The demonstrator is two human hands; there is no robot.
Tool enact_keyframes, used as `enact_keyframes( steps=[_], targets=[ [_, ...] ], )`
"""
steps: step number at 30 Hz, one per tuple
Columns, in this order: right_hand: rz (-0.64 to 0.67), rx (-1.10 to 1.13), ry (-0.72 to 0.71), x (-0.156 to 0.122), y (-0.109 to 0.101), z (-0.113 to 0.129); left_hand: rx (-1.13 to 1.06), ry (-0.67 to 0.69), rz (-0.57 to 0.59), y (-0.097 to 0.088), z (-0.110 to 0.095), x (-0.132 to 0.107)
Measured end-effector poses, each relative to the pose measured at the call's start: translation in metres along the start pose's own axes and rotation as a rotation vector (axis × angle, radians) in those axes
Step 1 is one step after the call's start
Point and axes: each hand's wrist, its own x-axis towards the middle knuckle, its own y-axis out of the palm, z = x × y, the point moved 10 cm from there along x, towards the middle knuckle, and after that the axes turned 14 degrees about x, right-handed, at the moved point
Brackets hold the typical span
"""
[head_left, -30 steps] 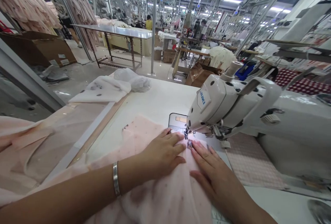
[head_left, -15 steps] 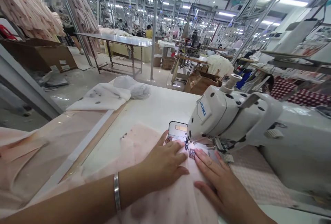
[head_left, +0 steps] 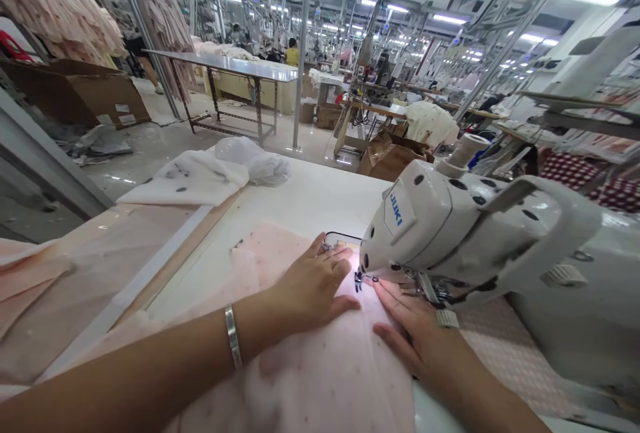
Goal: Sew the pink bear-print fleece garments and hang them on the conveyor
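Thin pale pink fabric [head_left: 320,373] with small dots spreads over the white table and runs under the needle area of a white sewing machine [head_left: 415,219]. My left hand [head_left: 313,286] lies on this fabric, left of the presser foot [head_left: 358,279], fingers stretched and pointing forward. To the right of the foot, my right hand [head_left: 413,326] rests flat on the fabric's edge, its fingers extended beneath the machine head. A lamp on the machine lights the cloth around the foot. The needle tip is too small to make out.
A folded white cloth [head_left: 187,178] and a clear plastic bag [head_left: 255,161] lie at the table's far left. Sheer peach fabric [head_left: 115,273] covers the left side. A cardboard box [head_left: 393,153] stands behind the machine. Pink garments [head_left: 55,6] hang at upper left.
Both hands have moved slightly forward, with the fabric shifting away under the foot. The small patterned piece beside the right fingertips no longer shows. My view has tilted a little.
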Motion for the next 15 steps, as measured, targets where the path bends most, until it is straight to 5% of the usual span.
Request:
enact_keyframes(
  steps=[5,11,15],
  targets=[
    [-0.051,0.084,-0.006,-0.001,0.006,-0.009,0.005,-0.008,-0.044,-0.001,0.001,-0.002],
    [-0.347,0.236,0.112,-0.005,0.0,-0.071,0.022,-0.003,-0.027,0.0,0.001,-0.004],
    [-0.299,0.249,0.064,0.0,0.005,-0.076,-0.037,-0.005,-0.013,-0.004,0.0,-0.005]
  ],
)
